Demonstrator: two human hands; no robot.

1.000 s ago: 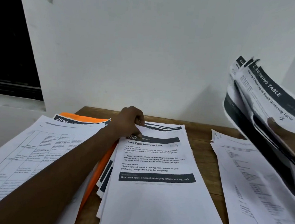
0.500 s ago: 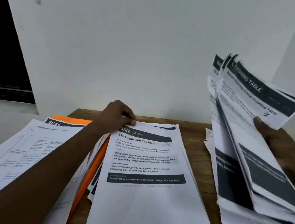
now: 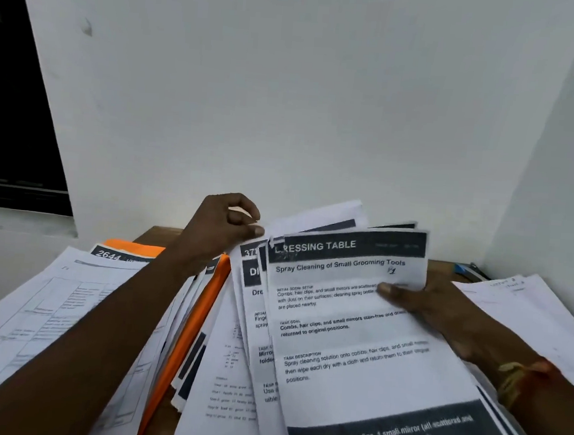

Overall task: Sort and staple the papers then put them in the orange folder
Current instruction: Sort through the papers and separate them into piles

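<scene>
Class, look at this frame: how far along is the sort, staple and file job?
Done: some sorting, with a left pile and a right pile. In hand: the right hand holds a fanned sheaf; the left hand pinches a sheet corner. Left, apparently: stapling and filing, since the orange folder lies wedged among loose papers.

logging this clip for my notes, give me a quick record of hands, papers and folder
left hand: pinches the top corner of a sheet
right hand: holds a paper bundle, thumb on its front
heading on it: Spray Cleaning of Small Grooming Tools
orange folder: partly covered by the left pile
stapler: cannot tell
</scene>
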